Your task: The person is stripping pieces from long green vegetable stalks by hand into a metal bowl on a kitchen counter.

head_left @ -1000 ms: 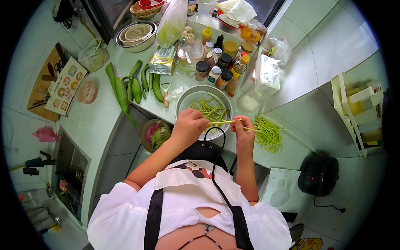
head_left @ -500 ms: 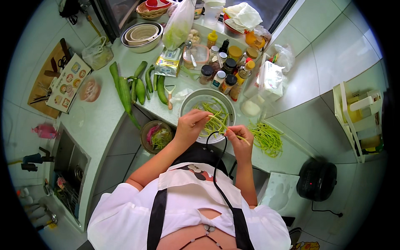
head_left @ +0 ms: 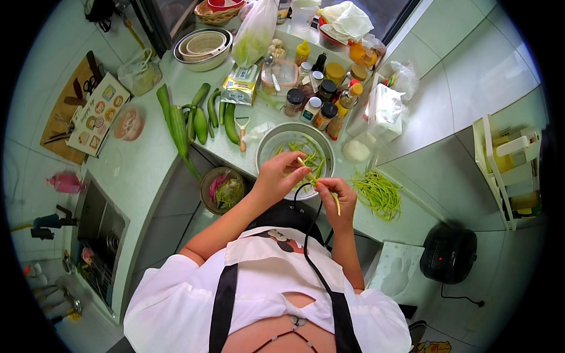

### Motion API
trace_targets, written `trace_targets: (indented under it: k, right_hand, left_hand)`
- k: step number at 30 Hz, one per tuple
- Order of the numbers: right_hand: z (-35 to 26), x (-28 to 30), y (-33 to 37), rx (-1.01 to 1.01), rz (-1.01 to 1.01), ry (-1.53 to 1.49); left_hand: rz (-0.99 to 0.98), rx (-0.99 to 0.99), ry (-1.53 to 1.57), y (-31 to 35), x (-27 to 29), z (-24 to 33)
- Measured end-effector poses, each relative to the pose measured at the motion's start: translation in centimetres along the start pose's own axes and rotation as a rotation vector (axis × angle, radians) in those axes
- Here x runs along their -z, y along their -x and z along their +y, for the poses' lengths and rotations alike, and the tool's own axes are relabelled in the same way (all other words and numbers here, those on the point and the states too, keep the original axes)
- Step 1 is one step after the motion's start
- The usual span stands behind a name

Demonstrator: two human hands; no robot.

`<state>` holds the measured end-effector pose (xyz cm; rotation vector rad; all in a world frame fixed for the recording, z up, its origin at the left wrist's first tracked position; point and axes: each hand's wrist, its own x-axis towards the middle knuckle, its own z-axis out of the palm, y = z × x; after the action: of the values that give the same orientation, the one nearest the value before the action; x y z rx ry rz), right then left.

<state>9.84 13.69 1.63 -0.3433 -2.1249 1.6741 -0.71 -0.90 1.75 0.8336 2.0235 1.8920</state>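
Note:
Between my two hands is a slim green bean [head_left: 304, 167], pinched over a round metal basin [head_left: 262, 145]. My left hand [head_left: 279, 178] grips it with thumb and fingers at the basin's near side. The fingertips of my right hand [head_left: 338, 200] are closed on the bean too, and its pale end sticks out below them. Whether it is one piece or snapped in the middle, I cannot tell. Short bean pieces [head_left: 316, 156] lie in the basin. To its right, a pile of whole green beans [head_left: 378, 196] rests on the counter.
A peeler [head_left: 242, 135], long green gourds [head_left: 177, 126] and green peppers [head_left: 201, 125] lie left of the basin. Behind it stand several seasoning jars [head_left: 311, 110]. A scrap bowl [head_left: 205, 197] sits below the counter edge. The sink [head_left: 103, 226] is far left, a black cooker [head_left: 448, 247] right.
My hands have drawn closer together, and the bean that stretched between them now shows less in the gap. Its left end points up from my left fingers. The view has shifted slightly.

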Motion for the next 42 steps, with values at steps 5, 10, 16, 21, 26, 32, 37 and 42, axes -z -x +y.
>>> trace_targets:
  k: [5, 10, 16, 21, 26, 32, 37, 42]
  right_hand:
    - [-0.4, 0.2, 0.0, 0.024, -0.015, 0.028]
    - [-0.2, 0.3, 0.1, 0.069, -0.022, 0.101]
    - [0.0, 0.2, 0.1, 0.095, -0.026, 0.201]
    - [-0.1, 0.0, 0.1, 0.042, -0.068, 0.223]
    - [0.1, 0.0, 0.1, -0.010, 0.013, 0.232]
    - [0.0, -0.4, -0.2, 0.009, 0.012, 0.275]
    - [0.4, -1.5, -0.5, 0.027, 0.053, 0.269]
    - [2.8, -0.2, -2.2, -0.069, 0.204, 0.099]
  left_hand:
    - [-0.021, 0.027, -0.058, 0.1, -0.2, 0.2]
    - [-0.001, -0.025, -0.146, 0.3, -0.6, -0.8]
    - [0.034, -0.063, -0.212, 0.2, -0.7, -0.3]
    - [0.086, -0.207, -0.365, 0.4, -0.9, -0.5]
    - [-0.010, -0.240, -0.536, 0.8, -0.8, -0.4]
    - [-0.179, -0.288, -0.694, 1.6, -0.3, -1.4]
    - [-0.193, -0.307, -0.675, 2.5, 0.0, -0.9]
    - [-0.197, -0.254, -0.739, 3.5, 2.1, -2.3]
